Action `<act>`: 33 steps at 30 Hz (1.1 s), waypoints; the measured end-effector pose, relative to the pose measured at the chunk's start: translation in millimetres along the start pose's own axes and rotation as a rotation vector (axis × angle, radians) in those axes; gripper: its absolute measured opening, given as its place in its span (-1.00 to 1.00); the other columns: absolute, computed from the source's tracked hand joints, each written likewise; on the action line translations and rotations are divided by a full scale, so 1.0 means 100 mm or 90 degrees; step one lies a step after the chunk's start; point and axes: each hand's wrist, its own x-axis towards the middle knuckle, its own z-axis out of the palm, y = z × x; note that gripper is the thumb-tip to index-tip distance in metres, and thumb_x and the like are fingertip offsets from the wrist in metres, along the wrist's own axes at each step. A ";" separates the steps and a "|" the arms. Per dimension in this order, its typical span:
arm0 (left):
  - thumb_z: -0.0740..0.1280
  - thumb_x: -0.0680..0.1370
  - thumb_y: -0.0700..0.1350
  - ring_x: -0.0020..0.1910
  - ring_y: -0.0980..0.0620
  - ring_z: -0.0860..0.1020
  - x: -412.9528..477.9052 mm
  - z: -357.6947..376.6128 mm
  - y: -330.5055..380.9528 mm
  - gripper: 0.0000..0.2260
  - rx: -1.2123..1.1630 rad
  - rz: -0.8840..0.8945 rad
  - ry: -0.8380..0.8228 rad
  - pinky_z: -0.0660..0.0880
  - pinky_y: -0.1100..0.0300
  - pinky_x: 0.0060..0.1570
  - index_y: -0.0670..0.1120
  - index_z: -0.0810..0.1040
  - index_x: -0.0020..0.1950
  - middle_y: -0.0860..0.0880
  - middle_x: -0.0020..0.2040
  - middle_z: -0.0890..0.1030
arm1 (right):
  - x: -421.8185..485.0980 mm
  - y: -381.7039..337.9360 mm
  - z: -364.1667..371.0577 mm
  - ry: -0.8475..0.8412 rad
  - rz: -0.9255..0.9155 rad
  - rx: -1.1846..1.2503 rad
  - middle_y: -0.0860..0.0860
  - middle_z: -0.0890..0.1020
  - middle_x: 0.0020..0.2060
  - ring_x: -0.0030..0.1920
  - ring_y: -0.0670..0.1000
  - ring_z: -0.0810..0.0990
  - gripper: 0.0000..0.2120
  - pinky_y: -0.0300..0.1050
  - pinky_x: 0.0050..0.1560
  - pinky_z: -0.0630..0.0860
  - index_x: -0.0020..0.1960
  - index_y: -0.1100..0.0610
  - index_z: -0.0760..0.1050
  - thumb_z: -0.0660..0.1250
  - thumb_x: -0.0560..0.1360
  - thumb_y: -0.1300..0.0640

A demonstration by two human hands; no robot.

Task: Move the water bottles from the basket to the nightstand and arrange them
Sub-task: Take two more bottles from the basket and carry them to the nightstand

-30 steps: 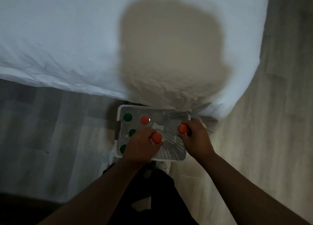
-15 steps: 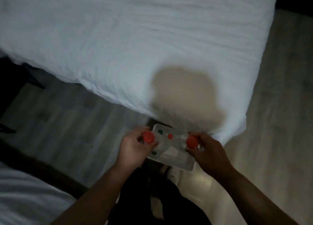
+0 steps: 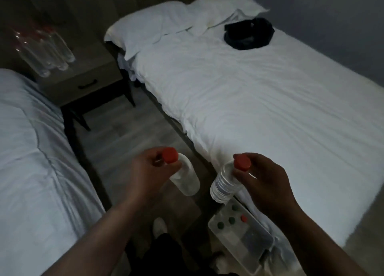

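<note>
While each bottle hung by its neck, the left hand (image 3: 149, 167) had its fingers curled round the throat of one water bottle (image 3: 186, 180) just under its red cap (image 3: 170, 155), and the right hand (image 3: 264, 178) pinched the other bottle (image 3: 223, 184) the same way below its own red cap (image 3: 241, 161). Both bottles were in the air over the floor (image 3: 116, 134) between the two beds, their bodies tilted towards each other and apart. Their walls looked thin, clear and ribbed, so they would probably dent under a hard squeeze and slip if damp. The neck seemed the stiffest place to hold, though a bottle carried there was likely to swing. How full they were could not be told, so their weight stayed a guess. The basket (image 3: 232, 237) sat on the floor against the near corner of the right bed (image 3: 249, 109), with three green caps and one red showing inside. The nightstand (image 3: 91, 72) stood well apart, between the bed heads, and a blurred cluster of clear bottles (image 3: 43, 49) stood toward the left side of its top. That top looked flat and hard, good for standing bottles upright. The room was dim, with a dark bundle (image 3: 248, 33) lying near the pillows (image 3: 155, 24).
</note>
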 end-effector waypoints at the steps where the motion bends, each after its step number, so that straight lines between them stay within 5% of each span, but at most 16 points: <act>1: 0.53 0.36 -0.24 -0.16 0.21 0.64 0.05 -0.20 -0.01 -0.72 0.000 0.007 0.015 0.57 0.35 -0.15 0.10 0.63 -0.09 0.12 -0.14 0.67 | 0.09 -0.16 0.14 -0.016 -0.015 -0.009 -0.18 0.68 -0.07 -0.02 -0.19 0.63 -0.75 -0.14 0.04 0.57 0.02 -0.08 0.60 0.49 0.38 0.14; 8: 0.56 0.34 -0.09 -0.05 0.17 0.65 0.48 -1.49 -0.30 -0.71 -0.022 -0.016 0.119 0.59 0.12 0.03 0.24 0.61 -0.08 0.18 -0.14 0.69 | 0.63 -1.06 1.29 -0.127 -0.042 0.036 -0.17 0.69 -0.15 -0.13 -0.19 0.66 -0.75 -0.27 -0.08 0.55 -0.07 -0.10 0.61 0.49 0.36 0.22; 16: 0.52 0.38 -0.15 -0.15 0.31 0.61 0.72 -2.56 -0.56 -0.68 0.034 -0.030 0.245 0.51 0.34 -0.15 0.27 0.56 -0.10 0.29 -0.22 0.65 | 1.01 -1.80 2.32 -0.233 -0.116 0.051 -0.10 0.69 -0.19 -0.19 -0.18 0.65 -0.77 -0.40 -0.18 0.52 -0.11 -0.02 0.62 0.49 0.35 0.27; 20: 0.50 0.40 -0.16 -0.15 0.40 0.57 0.80 -2.84 -0.62 -0.74 0.053 -0.055 0.306 0.48 0.50 -0.19 0.12 0.60 0.01 0.19 -0.18 0.63 | 1.23 -2.00 2.66 -0.269 -0.133 0.018 -0.10 0.68 -0.27 -0.23 -0.22 0.63 -0.74 -0.45 -0.22 0.48 -0.12 -0.05 0.60 0.49 0.35 0.28; 24: 0.50 0.41 -0.15 -0.17 0.27 0.61 1.03 -2.97 -0.65 -0.75 0.065 -0.075 0.330 0.45 0.49 -0.20 0.12 0.60 0.01 0.19 -0.17 0.64 | 1.52 -2.06 2.94 -0.278 -0.167 -0.053 -0.15 0.66 -0.25 -0.18 -0.25 0.61 -0.75 -0.45 -0.20 0.47 -0.07 -0.08 0.60 0.51 0.32 0.17; 29: 0.51 0.40 -0.18 -0.11 0.11 0.64 1.62 -3.04 -0.64 -0.74 0.048 -0.099 0.360 0.55 0.20 -0.04 -0.05 0.65 0.07 0.04 -0.13 0.68 | 2.10 -2.16 3.17 -0.301 -0.159 -0.068 -0.16 0.65 -0.27 -0.18 -0.28 0.59 -0.80 -0.47 -0.20 0.44 -0.07 -0.07 0.60 0.49 0.34 0.10; 33: 0.53 0.37 -0.07 -0.10 0.13 0.64 2.26 -3.05 -0.58 -0.75 0.054 -0.110 0.348 0.56 0.17 -0.04 0.06 0.66 0.03 0.10 -0.14 0.68 | 2.75 -2.28 3.25 -0.318 -0.174 -0.047 -0.18 0.65 -0.28 -0.18 -0.27 0.59 -0.81 -0.50 -0.22 0.42 -0.09 -0.08 0.59 0.50 0.35 0.14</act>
